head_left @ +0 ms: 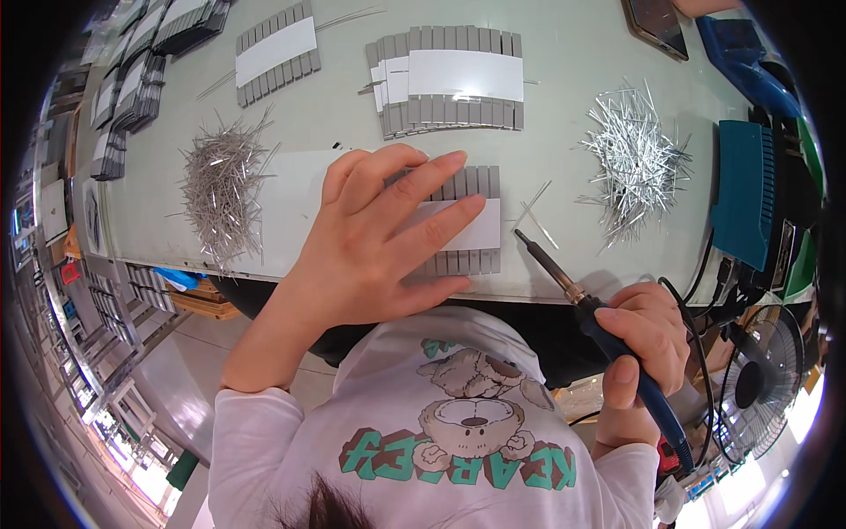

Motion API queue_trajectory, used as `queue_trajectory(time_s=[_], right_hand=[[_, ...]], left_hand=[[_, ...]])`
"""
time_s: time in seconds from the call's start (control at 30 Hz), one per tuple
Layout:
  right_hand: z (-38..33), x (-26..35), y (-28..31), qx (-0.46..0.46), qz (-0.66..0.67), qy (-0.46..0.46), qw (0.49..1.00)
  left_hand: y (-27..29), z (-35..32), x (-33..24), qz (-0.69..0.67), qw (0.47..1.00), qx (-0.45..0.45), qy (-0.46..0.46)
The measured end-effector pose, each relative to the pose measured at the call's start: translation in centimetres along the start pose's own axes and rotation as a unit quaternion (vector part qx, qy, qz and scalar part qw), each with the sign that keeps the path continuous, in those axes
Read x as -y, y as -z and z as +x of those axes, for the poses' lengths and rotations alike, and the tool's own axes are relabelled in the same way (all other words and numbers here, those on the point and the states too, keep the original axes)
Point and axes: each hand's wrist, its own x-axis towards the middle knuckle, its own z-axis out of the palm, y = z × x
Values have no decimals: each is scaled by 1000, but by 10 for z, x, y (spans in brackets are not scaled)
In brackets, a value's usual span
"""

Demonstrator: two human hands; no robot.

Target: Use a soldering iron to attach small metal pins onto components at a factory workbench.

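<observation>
My left hand (366, 234) lies spread over a flat grey slotted piece with a white band (480, 225) near the table's front edge. Its fingers are stretched apart and rest on the piece, covering its left part. A soldering iron (551, 264) with a dark blue handle is gripped in my right hand (650, 335). The iron's dark tip points up and left, a little to the right of the piece and apart from it. Beside that tip lie a couple of thin loose metal wires (536, 212).
Heaps of thin metal wires lie at right (636, 159) and left (222, 194). Farther back are overlapping grey pieces (467, 75) and a single one (278, 55). More stacks (137, 93) fill the far left. A teal box (742, 194), phone (656, 26) and fan (762, 379) are at right.
</observation>
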Motion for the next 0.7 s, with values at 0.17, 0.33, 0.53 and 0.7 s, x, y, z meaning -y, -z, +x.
queue_trajectory(time_s=[0.17, 0.33, 0.53, 0.7], right_hand=[[2, 0, -4, 8, 7, -6, 1000], [2, -2, -8, -1, 29, -7, 1000], [-3, 2, -1, -52, 9, -42, 998], [0, -3, 0, -15, 4, -12, 1000]], left_hand=[[1, -1, 1, 3, 1000, -6, 2], [3, 0, 1, -4, 1000, -19, 6], [2, -1, 3, -16, 999, -32, 10], [2, -2, 2, -17, 1000, -23, 12]])
